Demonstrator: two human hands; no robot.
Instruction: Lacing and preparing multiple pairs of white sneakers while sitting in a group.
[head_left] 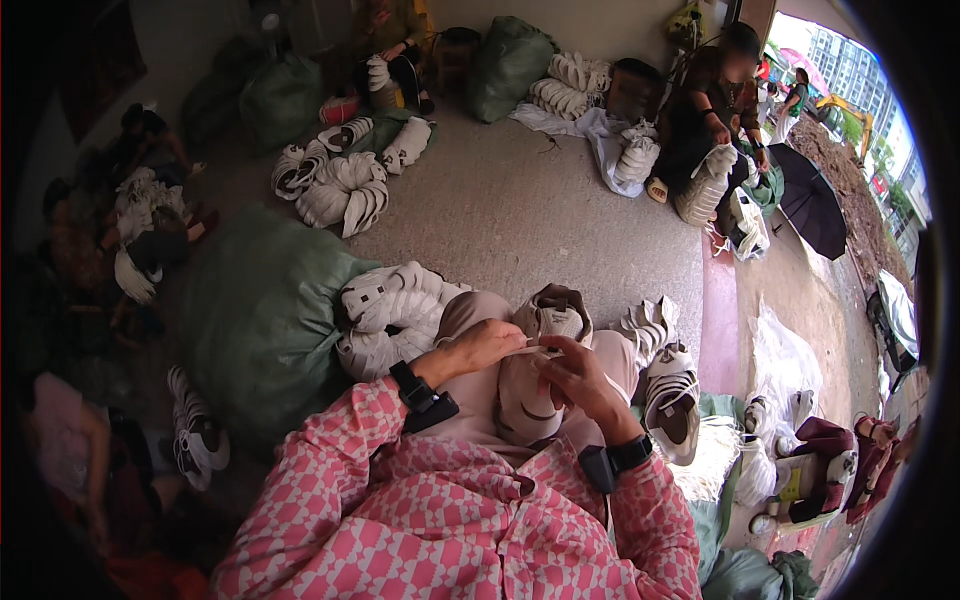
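Observation:
A white shoe upper (527, 395) rests on my lap between my knees, its beige-lined collar (556, 298) pointing away from me. Over it my left hand (482, 347) pinches a thin white shoelace (530, 349). My right hand (580, 378) closes its fingertips on the same lace, just right of the left hand. The lace's far ends are hidden by fingers. Beside my right knee lies a laced white shoe upper (672, 403), with a fanned row of uppers (651, 327) behind it. Stacked white uppers (392, 312) lie by my left knee.
A big green sack (265, 320) stands at my left. White laces (708, 458) lie in a bundle at my right. Farther off, a person (722, 110) sits handling stacked uppers (708, 185) near an open black umbrella (808, 200). More uppers (340, 190) lie on the floor ahead.

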